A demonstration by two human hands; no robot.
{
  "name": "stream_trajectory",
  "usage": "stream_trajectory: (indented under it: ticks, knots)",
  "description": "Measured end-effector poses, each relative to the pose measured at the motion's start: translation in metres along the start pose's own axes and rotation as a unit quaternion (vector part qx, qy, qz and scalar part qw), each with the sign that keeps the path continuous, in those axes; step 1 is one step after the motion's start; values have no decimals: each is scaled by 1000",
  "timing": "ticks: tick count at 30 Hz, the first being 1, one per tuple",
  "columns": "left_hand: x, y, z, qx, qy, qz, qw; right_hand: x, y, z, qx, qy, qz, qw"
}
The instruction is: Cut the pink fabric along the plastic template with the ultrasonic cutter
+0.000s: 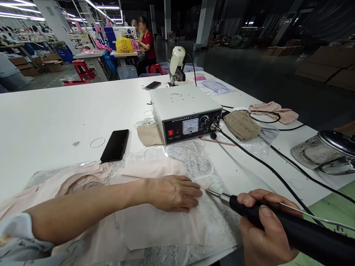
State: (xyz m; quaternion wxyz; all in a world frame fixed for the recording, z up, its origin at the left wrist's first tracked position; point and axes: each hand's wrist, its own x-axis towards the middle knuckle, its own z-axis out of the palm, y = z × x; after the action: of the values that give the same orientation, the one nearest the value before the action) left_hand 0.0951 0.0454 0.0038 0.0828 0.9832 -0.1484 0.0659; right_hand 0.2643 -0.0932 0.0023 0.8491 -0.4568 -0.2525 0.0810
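Observation:
My left hand lies flat, fingers together, pressing a pale pink fabric piece on a scratched clear cutting plate. My right hand grips a black handheld cutting tool whose metal tip touches the fabric just right of my left fingertips. A black cable runs from the tool toward a white control box with a dial meter and red switch.
A black phone lies left of the box, a second phone farther back. Beige paper patterns, pink cloth, a steel pot lid sit right. Another person sits at a far table.

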Motion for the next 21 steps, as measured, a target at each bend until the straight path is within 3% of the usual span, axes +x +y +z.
stream_trajectory:
  ticks: [13,21]
  knots:
    - [0,-1,-1,-4,-8,5,1000,1,-1,-5,-2,11,3,1000]
    - [1,-1,-1,9,-46,6,999,-2,-5,-4,9,-23,6,1000]
